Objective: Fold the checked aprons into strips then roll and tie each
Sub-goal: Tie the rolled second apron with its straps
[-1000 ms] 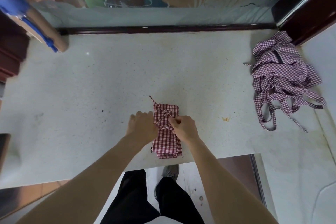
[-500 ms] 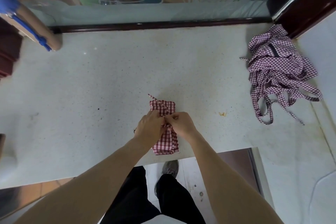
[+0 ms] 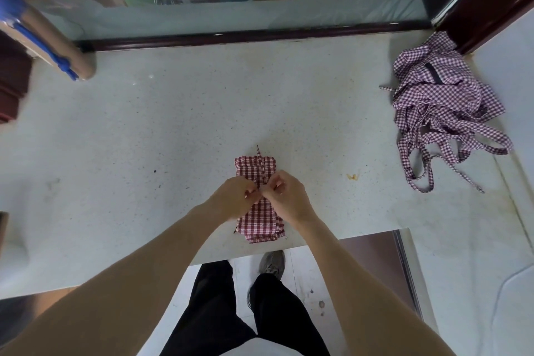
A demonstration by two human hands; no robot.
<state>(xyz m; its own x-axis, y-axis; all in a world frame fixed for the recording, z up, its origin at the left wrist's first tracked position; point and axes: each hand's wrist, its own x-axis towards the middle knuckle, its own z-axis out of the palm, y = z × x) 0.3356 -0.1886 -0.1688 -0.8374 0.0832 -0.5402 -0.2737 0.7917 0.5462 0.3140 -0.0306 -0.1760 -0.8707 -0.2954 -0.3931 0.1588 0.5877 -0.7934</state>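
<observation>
A rolled red-and-white checked apron [image 3: 258,222] lies near the front edge of the pale stone counter [image 3: 161,130]. A thin apron strap [image 3: 262,166] runs lengthwise over its far half. My left hand [image 3: 235,199] and my right hand [image 3: 289,196] meet over the middle of the roll, fingers curled, each pinching the strap where the two ends cross. The roll's middle is hidden under my hands. A heap of loose purple-checked aprons [image 3: 439,101] with trailing straps sits at the far right.
A glass partition with a dark wooden sill [image 3: 245,36] bounds the counter's far side. A brown roll with a blue strap [image 3: 49,46] pokes in at the far left. A small orange crumb [image 3: 352,176] lies right of the roll. Below the counter's edge are my legs and floor tiles.
My left hand has moved from the roll's left side to its middle to meet my right hand. Both now pinch the strap, which lies straighter along the roll.
</observation>
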